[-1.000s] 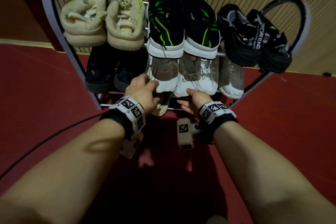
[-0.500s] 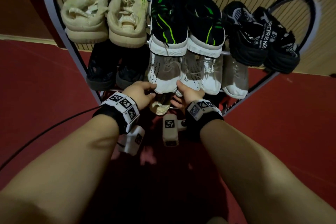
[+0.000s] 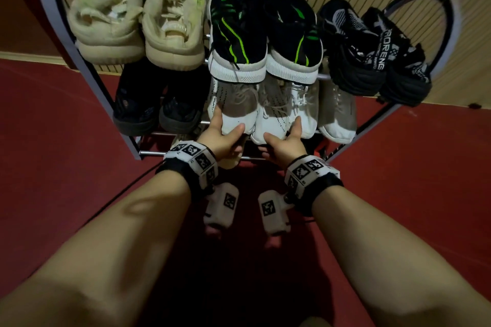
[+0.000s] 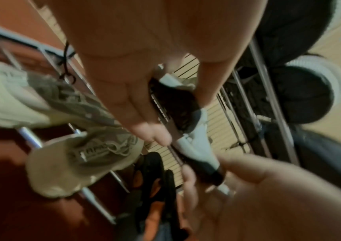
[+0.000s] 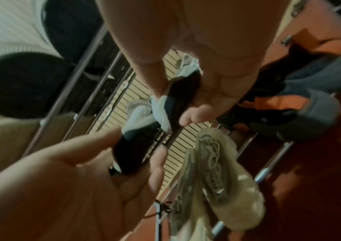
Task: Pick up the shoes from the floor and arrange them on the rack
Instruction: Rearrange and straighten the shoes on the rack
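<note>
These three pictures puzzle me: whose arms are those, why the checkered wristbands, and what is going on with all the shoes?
No machine here: a person works with bare hands. The wide picture comes from a camera on their head; the two blurry ones come from cameras strapped to each wrist, looking along the fingers. The checkered wristbands are part of that camera gear. In front stands a metal shoe rack on a red floor. Its top shelf carries beige, black-and-green and black pairs. On the middle shelf, the left hand grips one white sneaker by its toe, and the right hand grips the white sneaker beside it, apparently settling the pair in place.
</note>
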A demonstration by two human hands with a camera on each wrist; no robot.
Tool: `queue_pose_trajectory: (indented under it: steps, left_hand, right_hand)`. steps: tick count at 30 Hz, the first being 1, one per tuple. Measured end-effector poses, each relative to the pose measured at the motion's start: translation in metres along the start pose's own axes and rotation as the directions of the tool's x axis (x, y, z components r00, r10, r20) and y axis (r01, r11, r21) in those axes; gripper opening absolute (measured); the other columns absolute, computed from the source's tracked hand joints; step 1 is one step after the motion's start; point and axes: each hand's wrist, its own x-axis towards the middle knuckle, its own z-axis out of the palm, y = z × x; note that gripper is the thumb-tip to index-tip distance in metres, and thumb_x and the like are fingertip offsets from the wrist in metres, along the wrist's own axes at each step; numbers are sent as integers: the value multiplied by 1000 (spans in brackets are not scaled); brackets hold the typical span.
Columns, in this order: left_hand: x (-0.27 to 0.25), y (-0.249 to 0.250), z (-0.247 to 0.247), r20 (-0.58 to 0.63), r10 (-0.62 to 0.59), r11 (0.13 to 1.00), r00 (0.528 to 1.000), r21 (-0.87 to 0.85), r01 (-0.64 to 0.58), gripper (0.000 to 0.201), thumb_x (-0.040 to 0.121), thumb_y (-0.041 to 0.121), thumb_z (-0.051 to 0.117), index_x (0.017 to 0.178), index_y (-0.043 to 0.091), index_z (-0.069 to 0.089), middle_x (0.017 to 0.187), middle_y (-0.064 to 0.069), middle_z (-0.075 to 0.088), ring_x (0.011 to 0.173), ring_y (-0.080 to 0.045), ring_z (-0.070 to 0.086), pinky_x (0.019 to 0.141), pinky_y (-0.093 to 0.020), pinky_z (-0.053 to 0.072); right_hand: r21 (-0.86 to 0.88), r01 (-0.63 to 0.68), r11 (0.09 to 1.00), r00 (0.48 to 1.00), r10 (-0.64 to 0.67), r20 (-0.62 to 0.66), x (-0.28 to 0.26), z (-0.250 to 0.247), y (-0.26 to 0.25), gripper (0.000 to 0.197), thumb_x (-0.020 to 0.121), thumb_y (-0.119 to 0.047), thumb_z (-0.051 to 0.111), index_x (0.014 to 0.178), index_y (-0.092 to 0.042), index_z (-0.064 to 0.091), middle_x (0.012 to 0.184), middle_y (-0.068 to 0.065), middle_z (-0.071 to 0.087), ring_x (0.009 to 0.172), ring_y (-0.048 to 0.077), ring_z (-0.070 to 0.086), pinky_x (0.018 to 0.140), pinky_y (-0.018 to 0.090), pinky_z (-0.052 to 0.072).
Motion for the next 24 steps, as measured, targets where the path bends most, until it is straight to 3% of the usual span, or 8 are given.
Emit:
queue_pose_trajectory:
  steps: [2, 4, 8, 11, 13, 16, 19, 24]
  left_hand:
    - [3, 4, 2, 6, -60, 994, 998, -89, 60, 94, 78, 33, 68, 145, 46, 3, 106, -1, 62, 84, -35, 68, 80, -52, 55]
    - [5, 6, 2, 2, -117, 966, 993, -232, 115, 92, 84, 13, 64, 146, 44, 4, 107, -2, 62, 77, -28, 69, 71, -37, 58]
    - [2, 10, 6, -30, -97, 956, 995, -282, 85, 88, 88, -8, 51, 148, 38, 7, 90, 0, 63, 57, -12, 67, 55, -22, 53]
    - [-1, 12, 0, -70, -105, 947, 992, -313, 78, 90, 85, -13, 49, 148, 37, 9, 119, -10, 58, 57, -19, 65, 45, -21, 50]
    - [-4, 11, -6, -86, -97, 947, 992, -315, 65, 90, 83, -14, 49, 147, 37, 12, 136, -9, 46, 68, -28, 64, 47, -25, 52]
    - [-10, 9, -13, -72, -83, 948, 994, -314, 56, 90, 81, -15, 49, 147, 37, 16, 143, -7, 38, 82, -37, 63, 59, -34, 53]
    - [-16, 13, -16, -40, -74, 931, 996, -361, 55, 87, 83, -17, 42, 148, 34, 15, 145, -10, 34, 69, -32, 64, 45, -23, 51]
    - [-24, 16, -25, -66, -75, 913, 995, -406, 42, 80, 89, -12, 38, 147, 34, 9, 129, -14, 39, 46, -18, 66, 50, -20, 52]
  right_hand:
    - [73, -65, 995, 998, 63, 23, 2, 0, -2, 96, 88, -8, 58, 148, -34, -12, 135, 12, 50, 97, 29, 64, 71, 35, 54]
    - [89, -84, 993, 996, 81, 37, 2, 0, -5, 89, 90, -5, 55, 150, -29, -6, 129, 12, 52, 90, 26, 62, 70, 31, 52]
    - [93, -75, 993, 997, 74, 16, -1, -2, -11, 75, 90, -3, 51, 149, -30, 12, 137, 6, 45, 108, 26, 57, 74, 30, 51]
    - [133, -51, 990, 998, 56, -32, -3, -10, -19, 69, 92, -5, 44, 149, -30, 14, 137, 2, 38, 107, 25, 49, 73, 32, 52]
    - [189, -29, 982, 997, 42, -68, -3, -20, -24, 62, 93, -8, 40, 148, -28, 20, 132, 1, 38, 113, 27, 48, 74, 34, 53]
    - [237, 20, 971, 994, 6, -109, -3, -32, -27, 54, 93, -9, 39, 144, -23, 31, 127, 4, 44, 110, 25, 50, 71, 31, 53]
    - [285, 60, 957, 991, -22, -134, -2, -36, -24, 54, 90, -8, 37, 142, -22, 36, 125, 5, 51, 108, 27, 55, 64, 31, 54]
    - [378, 58, 924, 993, -14, -119, -8, -42, -24, 55, 82, -6, 39, 133, -23, 49, 127, 11, 58, 111, 31, 59, 70, 37, 56]
